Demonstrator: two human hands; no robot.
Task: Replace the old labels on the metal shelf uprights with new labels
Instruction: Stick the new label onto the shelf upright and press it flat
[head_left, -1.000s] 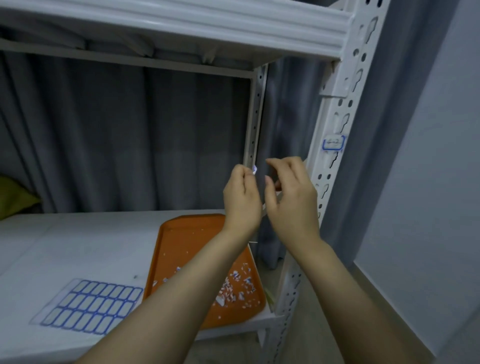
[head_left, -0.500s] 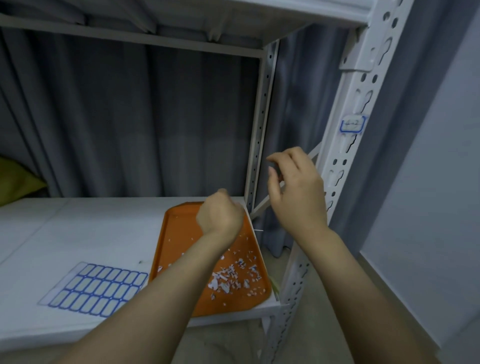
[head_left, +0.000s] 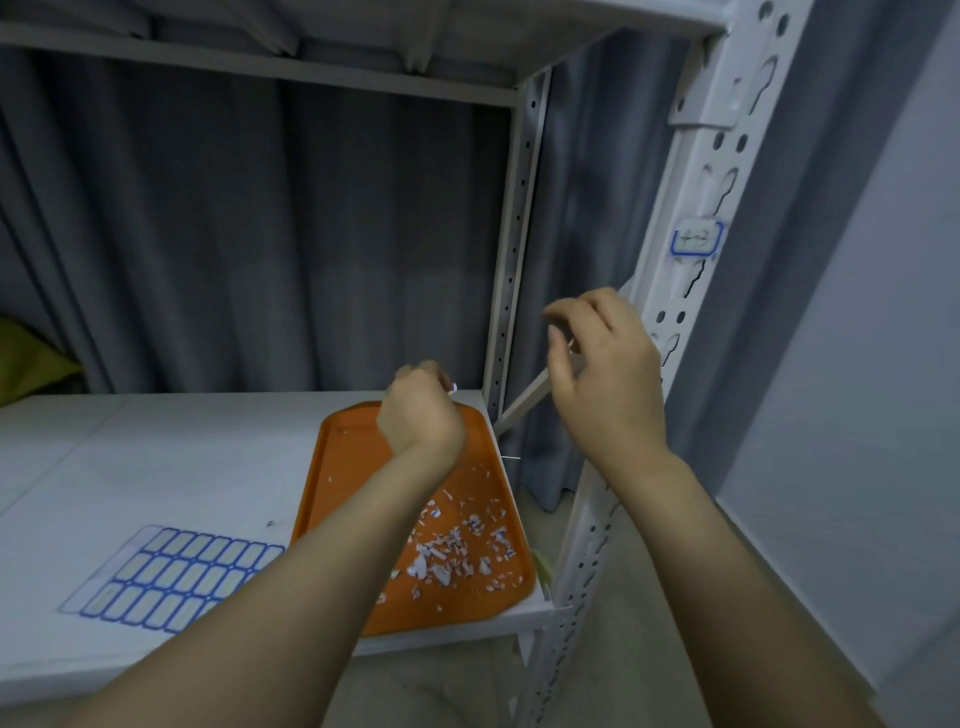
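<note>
on the white shelf (head_left: 156, 457) the left hand (head_left: 421, 415) pinches a tiny scrap (head_left: 453, 387) above the orange tray (head_left: 332, 467), while the right hand (head_left: 602, 374), fingers loosely curled, hovers below the blue-bordered label (head_left: 696, 238) on the upright (head_left: 691, 312).

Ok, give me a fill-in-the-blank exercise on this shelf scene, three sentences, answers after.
1. The torn paper scraps lie in a tray whose colour is ____.
2. The left hand hovers over the ____.
3. The sheet of blank labels has borders coloured ____, like the label on the upright above the right hand.

Missing words: orange; tray; blue
</note>
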